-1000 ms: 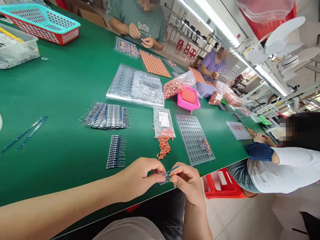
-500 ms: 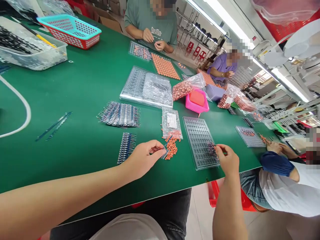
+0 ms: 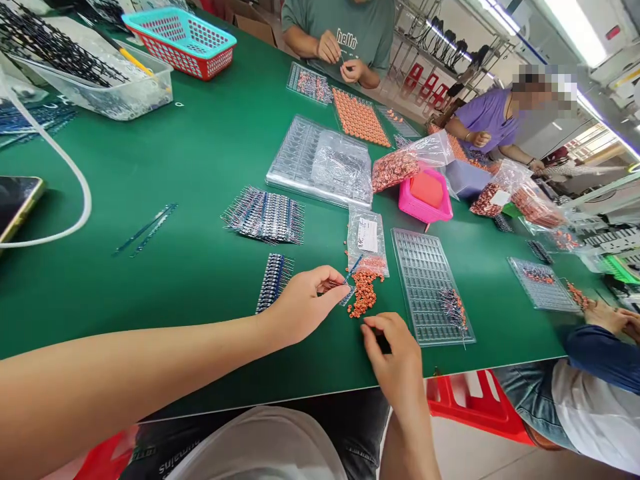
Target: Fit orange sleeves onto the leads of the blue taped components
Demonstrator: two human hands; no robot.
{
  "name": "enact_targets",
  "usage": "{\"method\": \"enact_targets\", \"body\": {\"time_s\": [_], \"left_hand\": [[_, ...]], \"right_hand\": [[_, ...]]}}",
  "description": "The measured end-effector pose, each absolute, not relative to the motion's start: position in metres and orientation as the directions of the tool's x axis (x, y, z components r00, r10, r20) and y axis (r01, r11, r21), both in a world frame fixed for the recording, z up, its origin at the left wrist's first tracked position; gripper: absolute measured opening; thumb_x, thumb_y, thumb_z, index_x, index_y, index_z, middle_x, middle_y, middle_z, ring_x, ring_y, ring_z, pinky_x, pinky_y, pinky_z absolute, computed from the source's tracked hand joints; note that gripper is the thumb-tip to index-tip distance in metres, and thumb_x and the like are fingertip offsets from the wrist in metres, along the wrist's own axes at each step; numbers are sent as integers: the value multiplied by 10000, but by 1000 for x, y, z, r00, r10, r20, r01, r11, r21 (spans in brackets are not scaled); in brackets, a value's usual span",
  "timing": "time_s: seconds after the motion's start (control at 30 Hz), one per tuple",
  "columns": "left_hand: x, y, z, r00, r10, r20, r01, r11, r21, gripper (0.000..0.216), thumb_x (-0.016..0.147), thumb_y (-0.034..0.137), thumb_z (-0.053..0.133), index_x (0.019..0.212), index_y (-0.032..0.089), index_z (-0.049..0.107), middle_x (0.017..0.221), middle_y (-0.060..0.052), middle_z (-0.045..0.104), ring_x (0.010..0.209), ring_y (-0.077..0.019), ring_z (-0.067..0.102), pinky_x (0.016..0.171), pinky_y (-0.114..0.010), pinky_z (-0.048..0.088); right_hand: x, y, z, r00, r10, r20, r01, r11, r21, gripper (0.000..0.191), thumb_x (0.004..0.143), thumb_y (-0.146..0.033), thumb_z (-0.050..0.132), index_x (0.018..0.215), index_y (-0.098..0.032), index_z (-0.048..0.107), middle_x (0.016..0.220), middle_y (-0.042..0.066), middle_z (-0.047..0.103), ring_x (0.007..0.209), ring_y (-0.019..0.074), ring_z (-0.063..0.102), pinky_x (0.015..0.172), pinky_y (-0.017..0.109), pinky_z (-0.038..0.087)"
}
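Observation:
My left hand (image 3: 305, 303) pinches a short blue taped strip of small components (image 3: 349, 283) just above the green table (image 3: 200, 167). My right hand (image 3: 395, 357) hovers just below a small pile of orange parts (image 3: 364, 295), fingers curled in a pinch; what they hold, if anything, I cannot make out. A clear plastic tray (image 3: 430, 287) lies to the right, with a few leaded parts (image 3: 454, 308) set in it. A small bag (image 3: 367, 240) lies above the pile.
Blue component strips (image 3: 265, 217) and a smaller bundle (image 3: 273, 280) lie to the left. Other people work across and to the right. A pink tub (image 3: 425, 197), bags of orange parts (image 3: 400, 167), clear trays (image 3: 320, 160), a basket (image 3: 183, 40) and a phone (image 3: 15, 203) are about.
My right hand left the clear tray and came back left to just below the orange pile. The left hand still grips the blue strip. The view shifted left and down.

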State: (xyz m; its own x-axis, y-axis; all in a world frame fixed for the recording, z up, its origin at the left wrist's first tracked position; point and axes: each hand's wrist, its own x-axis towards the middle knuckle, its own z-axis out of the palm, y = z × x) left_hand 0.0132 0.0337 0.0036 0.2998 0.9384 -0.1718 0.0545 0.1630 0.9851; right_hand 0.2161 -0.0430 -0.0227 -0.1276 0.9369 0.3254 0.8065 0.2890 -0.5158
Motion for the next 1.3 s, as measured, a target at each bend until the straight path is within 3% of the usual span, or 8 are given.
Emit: {"method": "enact_targets", "body": {"time_s": [0.4, 0.6, 0.9, 1.03, 1.17, 1.3], "left_hand": [[13, 34, 4, 326, 929, -177, 72, 162, 984, 149, 860, 338, 624, 840, 191, 635, 819, -17, 689, 828, -203, 649, 772, -323, 496], [13, 35, 6, 332, 929, -165, 105, 138, 985, 147, 872, 329, 612, 837, 188, 635, 821, -24, 699, 815, -199, 644, 776, -320, 497], [12, 34, 3, 343, 929, -138, 136, 96, 986, 158, 880, 335, 614, 859, 181, 646, 842, -25, 703, 836, -200, 645, 791, -313, 497], [12, 31, 6, 381, 907, -179, 102, 152, 983, 144, 861, 320, 630, 833, 180, 638, 808, -12, 677, 814, -191, 632, 780, -310, 483], [14, 27, 7, 540, 808, -236, -50, 310, 949, 112, 834, 279, 641, 809, 172, 617, 813, -11, 671, 787, -174, 622, 762, -305, 473], [15, 22, 8, 636, 732, -243, -152, 428, 891, 96, 809, 239, 665, 814, 163, 607, 836, 0, 649, 797, -146, 595, 766, -282, 453]], "right_hand": [[202, -43, -19, -119, 954, 273, 803, 255, -539, 110, 957, -176, 548, 947, -215, 651, 893, 49, 649, 798, 180, 639, 703, 312, 527], [196, -63, -14, -241, 944, 223, 762, 327, -559, 134, 937, -164, 603, 1042, -229, 655, 943, 62, 646, 836, 192, 639, 694, 316, 532], [196, -64, -18, -274, 945, 176, 785, 326, -527, 129, 969, -148, 546, 1002, -209, 655, 934, 61, 627, 819, 173, 616, 681, 298, 509], [197, -59, -18, -161, 961, 226, 770, 265, -580, 99, 967, -168, 548, 923, -206, 628, 879, 32, 611, 755, 147, 595, 646, 269, 487], [194, -51, -20, 118, 922, 370, 709, 182, -681, 79, 956, -201, 587, 893, -213, 634, 880, 20, 622, 772, 144, 602, 632, 251, 479], [189, -48, -24, 186, 862, 471, 642, 256, -723, 60, 939, -174, 617, 933, -218, 656, 907, 22, 624, 843, 157, 622, 692, 275, 507]]}}
